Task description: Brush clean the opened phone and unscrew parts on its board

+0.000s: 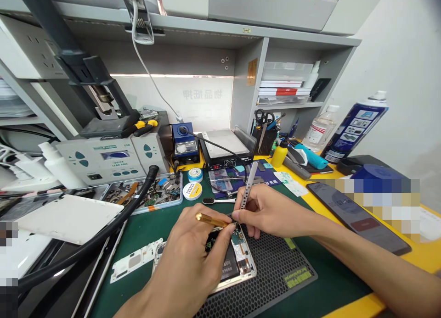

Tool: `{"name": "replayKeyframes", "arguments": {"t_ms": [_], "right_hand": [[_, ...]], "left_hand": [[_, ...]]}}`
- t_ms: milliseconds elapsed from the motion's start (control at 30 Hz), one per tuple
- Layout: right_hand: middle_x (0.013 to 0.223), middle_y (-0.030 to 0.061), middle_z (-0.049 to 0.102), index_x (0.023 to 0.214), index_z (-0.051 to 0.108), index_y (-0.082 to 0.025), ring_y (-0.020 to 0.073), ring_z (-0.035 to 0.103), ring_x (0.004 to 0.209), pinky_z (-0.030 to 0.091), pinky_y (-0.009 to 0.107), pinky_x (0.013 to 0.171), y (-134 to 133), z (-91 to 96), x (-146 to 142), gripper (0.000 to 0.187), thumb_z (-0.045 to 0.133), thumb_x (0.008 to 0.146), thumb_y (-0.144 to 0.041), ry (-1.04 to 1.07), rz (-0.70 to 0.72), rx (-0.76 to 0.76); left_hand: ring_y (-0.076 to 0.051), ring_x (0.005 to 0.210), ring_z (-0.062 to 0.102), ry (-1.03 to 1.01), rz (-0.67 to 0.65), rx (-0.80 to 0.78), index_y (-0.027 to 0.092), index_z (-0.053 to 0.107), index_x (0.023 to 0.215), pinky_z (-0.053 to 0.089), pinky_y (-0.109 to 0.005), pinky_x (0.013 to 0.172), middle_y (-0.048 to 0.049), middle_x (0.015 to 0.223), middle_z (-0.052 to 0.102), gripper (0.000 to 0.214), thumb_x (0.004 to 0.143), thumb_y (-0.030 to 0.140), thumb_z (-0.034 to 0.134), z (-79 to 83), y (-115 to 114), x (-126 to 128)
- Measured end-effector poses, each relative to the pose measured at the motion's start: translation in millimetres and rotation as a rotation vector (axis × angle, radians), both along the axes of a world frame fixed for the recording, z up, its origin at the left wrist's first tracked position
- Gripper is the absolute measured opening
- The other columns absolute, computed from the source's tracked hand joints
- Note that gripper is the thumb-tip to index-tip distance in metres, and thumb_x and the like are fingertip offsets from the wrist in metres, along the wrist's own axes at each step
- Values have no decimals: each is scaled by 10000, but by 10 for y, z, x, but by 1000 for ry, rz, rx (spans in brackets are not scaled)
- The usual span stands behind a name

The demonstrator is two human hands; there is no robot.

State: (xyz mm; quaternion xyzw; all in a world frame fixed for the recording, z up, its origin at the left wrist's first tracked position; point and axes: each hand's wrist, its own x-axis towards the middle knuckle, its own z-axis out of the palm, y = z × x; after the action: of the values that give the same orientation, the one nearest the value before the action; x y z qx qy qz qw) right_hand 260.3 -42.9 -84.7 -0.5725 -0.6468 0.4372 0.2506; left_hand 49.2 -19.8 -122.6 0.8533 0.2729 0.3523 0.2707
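An opened phone (237, 263) with its circuit board exposed lies on a black perforated mat (275, 272). My left hand (189, 258) is closed around a gold-handled screwdriver (211, 220), its tip down at the phone's upper part. My right hand (265, 210) pinches silver tweezers (248, 185), whose tips meet the same spot on the board. Both hands rest over the phone and hide its left side.
A white phone frame piece (136, 259) lies left of the phone. A parts tray (144, 194), solder reels (192, 190), a soldering station (103, 159), a hot plate (225, 148), a black hose (103, 235), a dark phone (358, 217) and a spray can (358, 125) surround the green mat (327, 281).
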Motion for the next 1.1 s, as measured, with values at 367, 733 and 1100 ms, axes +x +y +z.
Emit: {"name": "replayKeyframes", "arguments": {"t_ms": [367, 733, 1100], "right_hand": [[533, -27, 619, 797, 596, -196, 157, 654, 514, 508, 235, 484, -10, -3, 2, 120, 590, 915, -217, -6, -1, 5], [535, -24, 625, 816, 603, -190, 160, 658, 517, 501, 229, 474, -17, -8, 1, 128, 584, 932, -243, -8, -12, 9], [545, -22, 621, 810, 612, -178, 147, 648, 511, 511, 220, 475, -4, -28, -3, 143, 586, 935, -242, 7, -12, 15]], "left_hand": [[-198, 891, 644, -4, -1, 3, 243, 673, 971, 523, -403, 796, -3, 948, 686, 111, 986, 246, 563, 9, -12, 2], [-206, 892, 637, 5, 8, 3, 244, 677, 975, 520, -413, 797, -11, 946, 684, 111, 986, 255, 567, 8, -9, 5], [-217, 879, 635, 8, 3, 1, 232, 676, 975, 519, -424, 788, -24, 936, 681, 125, 990, 255, 554, 20, -19, 8]]}}
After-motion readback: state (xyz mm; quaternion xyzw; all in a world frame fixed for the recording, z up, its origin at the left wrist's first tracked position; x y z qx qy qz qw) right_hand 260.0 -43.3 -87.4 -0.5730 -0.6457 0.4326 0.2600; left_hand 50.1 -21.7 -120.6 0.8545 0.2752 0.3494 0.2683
